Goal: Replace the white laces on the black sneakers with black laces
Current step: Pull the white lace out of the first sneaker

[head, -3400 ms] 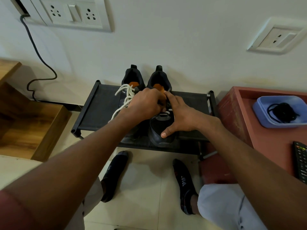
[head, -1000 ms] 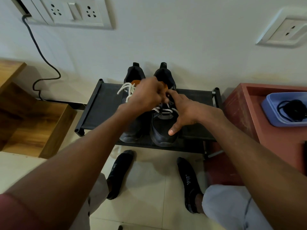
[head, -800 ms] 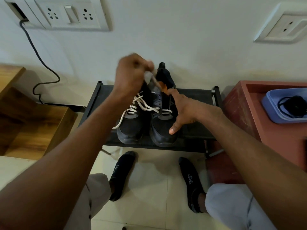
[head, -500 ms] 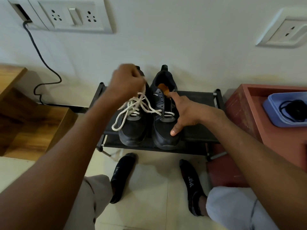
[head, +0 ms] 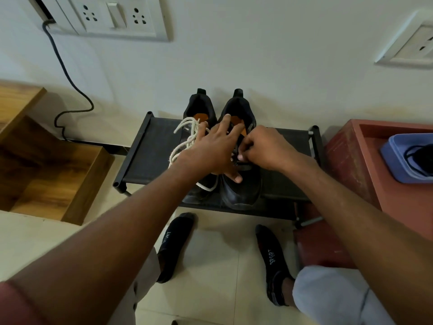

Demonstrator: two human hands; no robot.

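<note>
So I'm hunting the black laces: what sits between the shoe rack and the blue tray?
Head view: only the red table's raised edge between shoe rack and blue tray.

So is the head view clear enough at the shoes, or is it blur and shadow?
Head view: sharp, no glare; wide-angle bends the wall sockets. The left hand and right hand cover the eyelets; black sneakers on black rack lose detail.

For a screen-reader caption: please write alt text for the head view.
Two black sneakers sit on a low rack; the left hand lies flat across them, and the right hand pinches at the right shoe's lacing. Loose white laces lie on the left shoe.
</note>
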